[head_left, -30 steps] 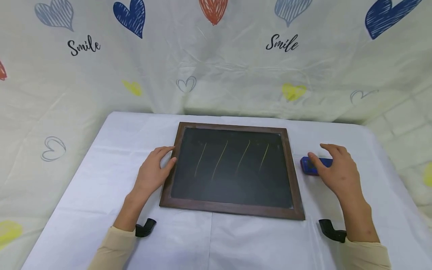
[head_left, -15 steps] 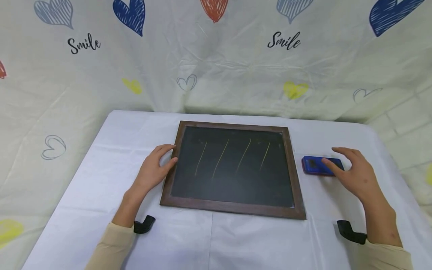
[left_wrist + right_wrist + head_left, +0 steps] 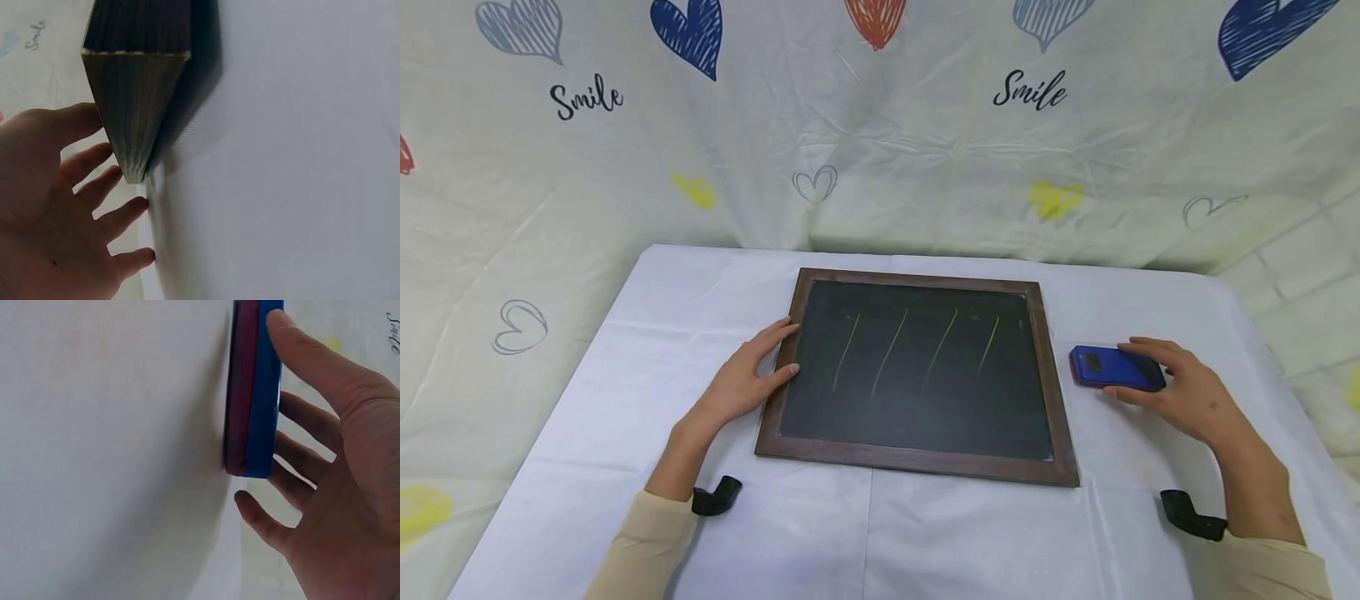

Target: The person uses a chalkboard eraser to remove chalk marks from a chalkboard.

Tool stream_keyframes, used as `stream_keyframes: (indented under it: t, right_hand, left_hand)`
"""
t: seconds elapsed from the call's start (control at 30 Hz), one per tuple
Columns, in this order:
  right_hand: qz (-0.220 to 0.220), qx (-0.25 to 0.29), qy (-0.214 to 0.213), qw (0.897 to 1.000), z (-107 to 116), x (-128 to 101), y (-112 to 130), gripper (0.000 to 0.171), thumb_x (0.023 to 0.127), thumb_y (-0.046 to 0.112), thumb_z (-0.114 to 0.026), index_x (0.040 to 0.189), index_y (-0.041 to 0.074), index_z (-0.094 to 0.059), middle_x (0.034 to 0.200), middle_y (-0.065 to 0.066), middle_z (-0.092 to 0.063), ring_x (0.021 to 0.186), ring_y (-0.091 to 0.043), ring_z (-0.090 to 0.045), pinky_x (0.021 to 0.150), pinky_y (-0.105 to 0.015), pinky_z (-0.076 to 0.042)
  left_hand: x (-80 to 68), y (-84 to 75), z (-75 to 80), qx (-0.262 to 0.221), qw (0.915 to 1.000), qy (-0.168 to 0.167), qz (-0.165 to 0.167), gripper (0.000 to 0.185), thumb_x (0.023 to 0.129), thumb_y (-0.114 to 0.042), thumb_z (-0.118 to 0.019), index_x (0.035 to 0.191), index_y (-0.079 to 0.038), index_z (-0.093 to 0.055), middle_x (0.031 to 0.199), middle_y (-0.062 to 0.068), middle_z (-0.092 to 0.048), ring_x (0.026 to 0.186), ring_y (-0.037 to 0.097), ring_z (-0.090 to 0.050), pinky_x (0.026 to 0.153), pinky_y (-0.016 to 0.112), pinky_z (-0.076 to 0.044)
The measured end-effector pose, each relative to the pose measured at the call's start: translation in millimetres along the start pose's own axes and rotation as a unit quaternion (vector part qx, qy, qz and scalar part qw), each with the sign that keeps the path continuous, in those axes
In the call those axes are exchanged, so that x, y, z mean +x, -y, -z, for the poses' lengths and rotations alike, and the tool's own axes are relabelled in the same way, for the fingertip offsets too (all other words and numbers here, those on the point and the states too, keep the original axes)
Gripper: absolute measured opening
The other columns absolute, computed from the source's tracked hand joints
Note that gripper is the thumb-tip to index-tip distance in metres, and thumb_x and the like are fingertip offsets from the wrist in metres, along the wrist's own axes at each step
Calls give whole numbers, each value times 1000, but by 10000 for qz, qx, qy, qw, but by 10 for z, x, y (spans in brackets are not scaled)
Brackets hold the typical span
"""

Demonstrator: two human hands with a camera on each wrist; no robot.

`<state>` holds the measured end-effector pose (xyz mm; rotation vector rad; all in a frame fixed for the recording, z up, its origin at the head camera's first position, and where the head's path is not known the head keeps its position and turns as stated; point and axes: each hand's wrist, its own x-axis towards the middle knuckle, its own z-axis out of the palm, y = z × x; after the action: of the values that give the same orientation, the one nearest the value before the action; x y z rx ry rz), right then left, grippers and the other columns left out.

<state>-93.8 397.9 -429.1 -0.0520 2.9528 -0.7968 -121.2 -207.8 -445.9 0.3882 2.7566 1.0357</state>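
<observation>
Head view: dark rectangular chalkboard in a brown wooden frame [image 3: 917, 375] lies flat at centre frame on the white tablecloth-covered table [image 3: 625, 400]. Four slanted yellowish chalk strokes [image 3: 917, 346] run across its upper half; no letters or numbers on the board.

Left hand [image 3: 741, 379] sits at the board's left frame edge, fingers straight and relaxed, thumb tip on the frame, fingertips along the edge. Grasping nothing. Left wrist view agrees: fingers [image 3: 100, 187] spread beside the frame's edge [image 3: 134, 106], not wrapped round it.

Blue rectangular eraser block with a dark red-purple base layer [image 3: 1112, 368] lies on the table just right of the board, right of centre frame, apart from the frame. Dark patch on its top; no readable label. Right hand [image 3: 1187, 396] is at the eraser's right end, one finger on its far side, thumb on its near side. Right wrist view: thumb [image 3: 312, 356] lies against the blue face [image 3: 262, 394], other fingers loosely bent behind it. Light pinch on the eraser, which rests on the cloth.

Black wrist mounts [image 3: 718, 497] show at lower frame by the beige sleeves.

Backdrop: cream sheet with sketched hearts [image 3: 872, 21] in blue, red, grey and yellow, script "Smile" [image 3: 586, 98] at upper left and again at upper right.
</observation>
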Motion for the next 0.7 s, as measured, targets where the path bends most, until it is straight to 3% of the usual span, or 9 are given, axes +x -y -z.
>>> stream_keyframes:
  t: [0.2, 0.27, 0.37, 0.47, 0.57, 0.7]
  right_hand:
    - [224, -1, 38, 9997, -25, 24, -54, 82, 82, 30, -91, 149, 4, -54, 158, -31, -41, 138, -62, -40, 99, -75, -40]
    - [356, -37, -40, 9993, -30, 38, -71, 76, 82, 27, -90, 147, 6, -57, 154, -30, -48, 134, -57, -45, 99, -56, -47]
    - [556, -93, -186, 9982, -33, 58, -84, 66, 81, 23, -91, 140, 10, -63, 146, -27, -58, 124, -48, -52, 88, -25, -40]
    - [665, -121, -276, 9973, -35, 71, -91, 61, 81, 23, -91, 136, 12, -67, 139, -25, -63, 117, -40, -54, 80, -14, -31]
    - [672, -144, -365, 9970, -33, 74, -88, 60, 81, 25, -91, 136, 13, -69, 136, -23, -65, 115, -15, -54, 78, -13, -32]
    - [560, -121, -560, 9968, -25, 81, -48, 60, 81, 28, -91, 136, 15, -69, 132, -14, -65, 105, 19, -36, 76, -13, -35]
  left_hand:
    - [-4, 25, 0, 64, 9997, 32, -238, 65, 105, -21, -63, 164, -14, -34, 174, 13, -25, 160, 41, -27, 128, 71, -14]
    - [-9, 30, 6, 30, 9996, 27, -272, 65, 106, -20, -62, 164, -13, -34, 174, 14, -25, 160, 42, -26, 128, 71, -14]
    - [-20, 42, 15, -16, 9997, 61, -253, 65, 106, -19, -61, 165, -14, -33, 175, 14, -23, 160, 41, -24, 129, 69, -13]
    - [-30, 54, 24, -55, 9997, 115, -227, 66, 106, -20, -61, 165, -15, -32, 175, 13, -22, 161, 41, -23, 130, 68, -12]
    - [-30, 63, 27, -82, 9996, 145, -238, 65, 106, -21, -61, 165, -14, -32, 175, 14, -22, 161, 41, -24, 130, 68, -11]
    - [-23, 69, 33, -78, 9995, 171, -270, 64, 107, -22, -61, 164, -12, -33, 175, 15, -22, 160, 42, -24, 129, 69, -10]
